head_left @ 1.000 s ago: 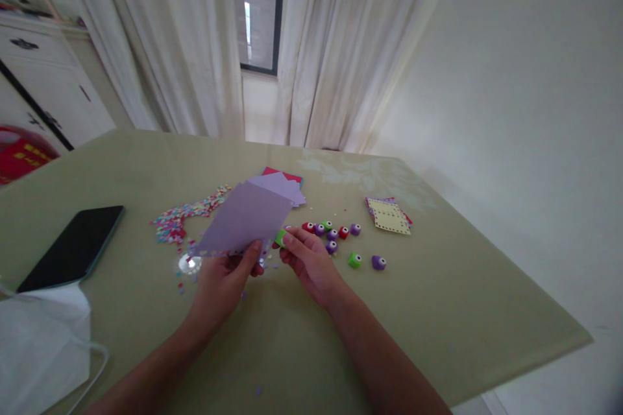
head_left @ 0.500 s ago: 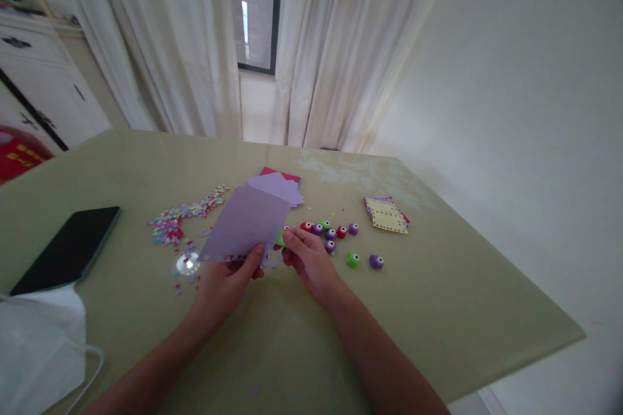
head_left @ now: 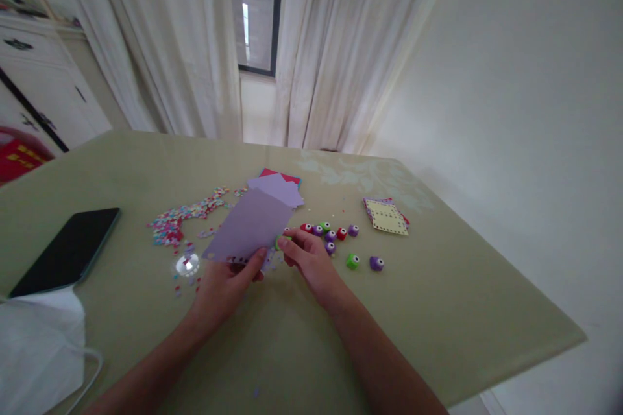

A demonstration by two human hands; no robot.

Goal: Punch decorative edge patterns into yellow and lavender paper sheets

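Note:
A sheet of purple paper (head_left: 250,224) is pinched between the thumb and fingers of my left hand (head_left: 233,282), raised and tilted over the table. Punched holes run along its near edge. My right hand (head_left: 309,262) grips a small green craft punch (head_left: 280,243) at the paper's right edge; the fingers cover much of it. Just beyond that hand lie several red, purple and green punches with eye-like tops, among them a red punch (head_left: 341,233). Nearer on the right are a green punch (head_left: 353,262) and a purple punch (head_left: 376,264).
Colourful paper confetti (head_left: 170,227) is spread left of the paper. Behind are more purple sheets (head_left: 280,188) on a red one. A stack of punched cards (head_left: 387,216) lies at right. At left are a phone (head_left: 65,249) and a white face mask (head_left: 39,350).
The purple paper has tipped slightly lower, and my right thumb has moved down over the green punch. Both hands stay in nearly the same place.

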